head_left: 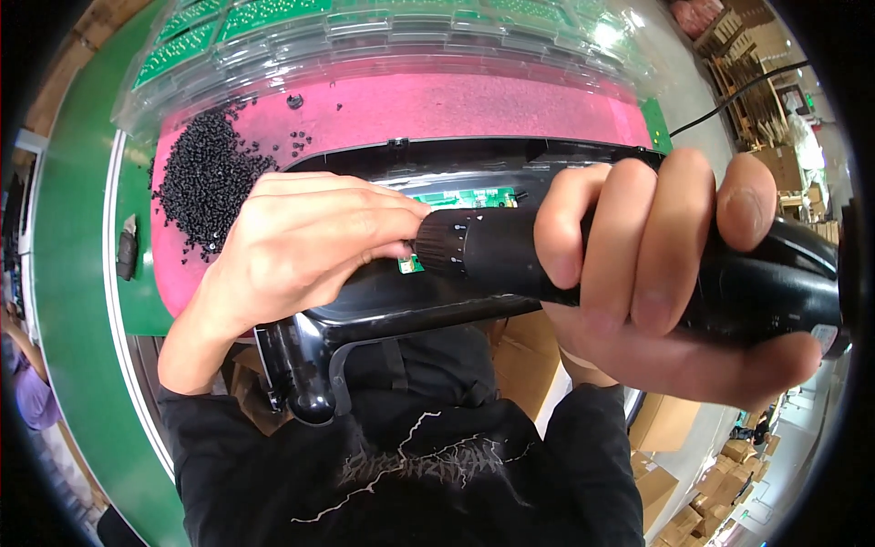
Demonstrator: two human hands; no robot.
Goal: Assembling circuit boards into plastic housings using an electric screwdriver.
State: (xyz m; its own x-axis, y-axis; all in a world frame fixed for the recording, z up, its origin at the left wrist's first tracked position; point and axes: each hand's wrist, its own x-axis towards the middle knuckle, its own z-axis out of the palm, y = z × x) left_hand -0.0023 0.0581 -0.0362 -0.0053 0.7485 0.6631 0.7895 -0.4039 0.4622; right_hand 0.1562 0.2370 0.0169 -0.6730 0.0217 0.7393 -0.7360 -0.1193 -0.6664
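We have the black power screwdriver (pixel 501 248) right in the thick of it, its ribbed nose to the left of our view, over the green circuit board (pixel 474 196). The board sits inside a long black housing (pixel 392 299), and we see only bits of it past the fingers and the tool. The right hand (pixel 652 260) is wrapped firmly round the screwdriver's body, four fingers curled over the top. And the left hand (pixel 314 239)! Its fingers are pressed together, tips right at the screwdriver's nose; whether they pinch anything there, we cannot tell. Below, a rounded arm of the housing juts toward a black shirt (pixel 410 456) with pale jagged lines.

Under the housing we find a pink mat (pixel 392 102) on the green desk (pixel 146 303). Up on the mat's left, there's a heap of small black pieces (pixel 205 169), with a few strays scattered near it. Along the far side, clear plastic trays (pixel 437 50) hold more green boards (pixel 187 50). Far left, we spot a person in purple (pixel 36 392); over on the right, cardboard boxes (pixel 665 424) near the floor.
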